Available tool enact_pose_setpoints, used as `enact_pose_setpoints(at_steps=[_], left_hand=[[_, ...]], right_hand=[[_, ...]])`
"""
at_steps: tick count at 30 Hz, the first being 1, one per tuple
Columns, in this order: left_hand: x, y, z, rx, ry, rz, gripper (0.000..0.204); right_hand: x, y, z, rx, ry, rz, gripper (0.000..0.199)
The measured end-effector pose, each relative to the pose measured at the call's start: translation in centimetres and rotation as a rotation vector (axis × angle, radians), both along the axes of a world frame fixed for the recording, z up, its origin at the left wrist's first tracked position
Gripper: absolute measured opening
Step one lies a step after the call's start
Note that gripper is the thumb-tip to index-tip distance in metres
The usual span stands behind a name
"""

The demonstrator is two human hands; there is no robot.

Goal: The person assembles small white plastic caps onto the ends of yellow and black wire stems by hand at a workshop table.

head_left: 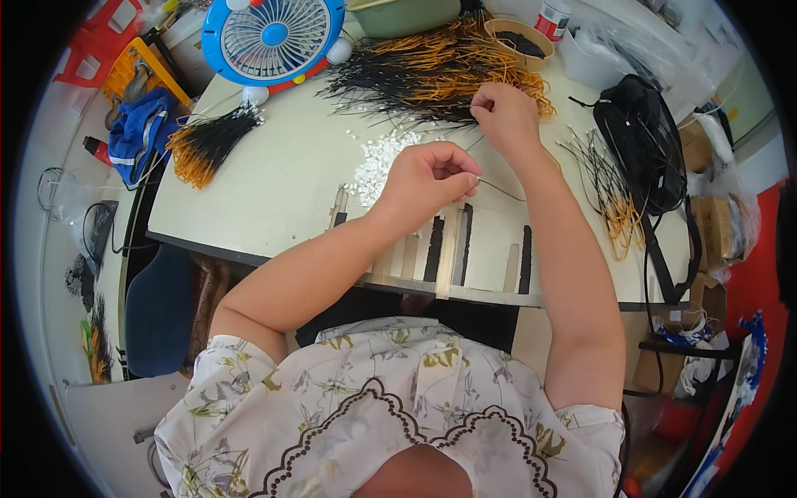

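Note:
My left hand [427,183] is closed in a pinch over the middle of the table, beside a heap of small white pieces [378,166]. From its fingertips a thin dark wire [502,192] runs off toward my right forearm. Farther away, my right hand [508,119] is closed at the near edge of a large pile of black and orange wires [432,66]. What its fingers hold, if anything, is too small to make out.
Dark and pale strips [465,249] lie along the table's near edge. A smaller wire bundle [207,145] is at left, loose wires [610,195] at right by a black bag [639,141]. A blue fan [274,37], green basin [403,17] and round bowl [520,41] stand behind.

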State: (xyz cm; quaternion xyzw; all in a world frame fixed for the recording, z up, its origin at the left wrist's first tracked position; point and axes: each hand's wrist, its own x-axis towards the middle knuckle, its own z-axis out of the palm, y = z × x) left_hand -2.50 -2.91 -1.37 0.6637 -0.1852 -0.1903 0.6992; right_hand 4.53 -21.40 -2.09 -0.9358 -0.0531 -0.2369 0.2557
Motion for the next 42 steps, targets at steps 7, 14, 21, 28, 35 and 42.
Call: enact_pose_setpoints(at_steps=[7, 14, 21, 28, 35, 42], left_hand=[[0.4, 1.3, 1.1, -0.1, 0.13, 0.121, 0.006], [0.7, 1.4, 1.1, -0.207, 0.284, 0.095, 0.007], [0.7, 1.4, 0.9, -0.229, 0.278, 0.06, 0.007], [0.8, 1.6, 0.8, -0.222, 0.31, 0.046, 0.008], [0.9, 1.6, 0.8, -0.243, 0.359, 0.026, 0.008], [0.6, 1.2, 0.5, -0.23, 0.21, 0.088, 0.006]], right_hand=[[-6.8, 0.5, 5.6, 0.53, 0.126, 0.251, 0.008], [-11.7, 1.7, 2.8, 0.557, 0.104, 0.176, 0.006], [-12.1, 2.6, 2.0, 0.545, -0.035, 0.176, 0.008], [-11.9, 2.9, 1.6, 0.165, -0.348, 0.12, 0.015], [-11.9, 3.1, 1.5, 0.088, -0.411, 0.106, 0.017], [-12.0, 3.0, 1.3, 0.162, -0.334, 0.144, 0.015]])
